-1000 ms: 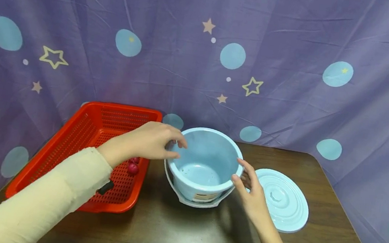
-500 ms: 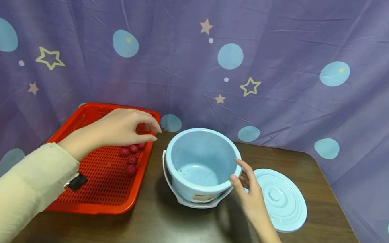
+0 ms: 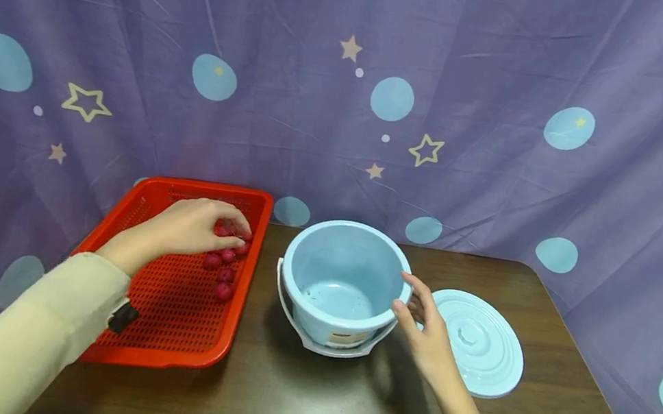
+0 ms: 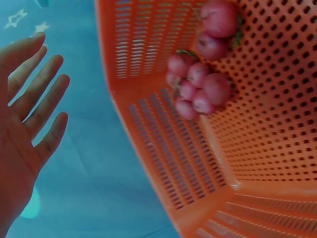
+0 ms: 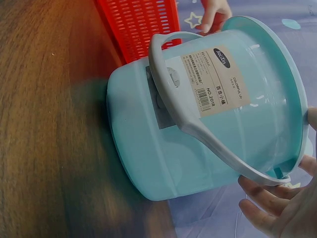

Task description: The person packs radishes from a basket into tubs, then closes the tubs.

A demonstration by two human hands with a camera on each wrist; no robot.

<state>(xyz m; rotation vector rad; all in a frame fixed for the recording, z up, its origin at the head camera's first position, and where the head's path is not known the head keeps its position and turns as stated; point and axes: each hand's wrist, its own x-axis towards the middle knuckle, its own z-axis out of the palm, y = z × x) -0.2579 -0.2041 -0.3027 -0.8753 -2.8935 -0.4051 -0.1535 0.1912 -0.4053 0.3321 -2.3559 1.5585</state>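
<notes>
My left hand (image 3: 201,227) reaches over the far right part of the red basket (image 3: 165,351), its fingers bent above the red radishes (image 3: 226,275). In the left wrist view, the fingers of this hand (image 4: 37,94) are spread with nothing in them, and the round radishes (image 4: 216,89) lie in clusters with green stems. My right hand (image 3: 426,322) holds the rim of the light blue bucket (image 3: 331,314) on its right side. In the right wrist view, some of its fingers (image 5: 265,198) curl below the handle joint, outside the bucket wall.
Right of the bucket lies a round light blue lid (image 3: 479,342) on the wooden table (image 3: 307,404). The bucket's grey-white handle (image 5: 171,94) hangs down at its front, over a label (image 5: 218,82). A purple patterned curtain (image 3: 302,38) hangs behind the table.
My left hand has moved left from the bucket's rim to above the basket, then lowered toward the radishes. The right hand has stayed at the bucket's rim.
</notes>
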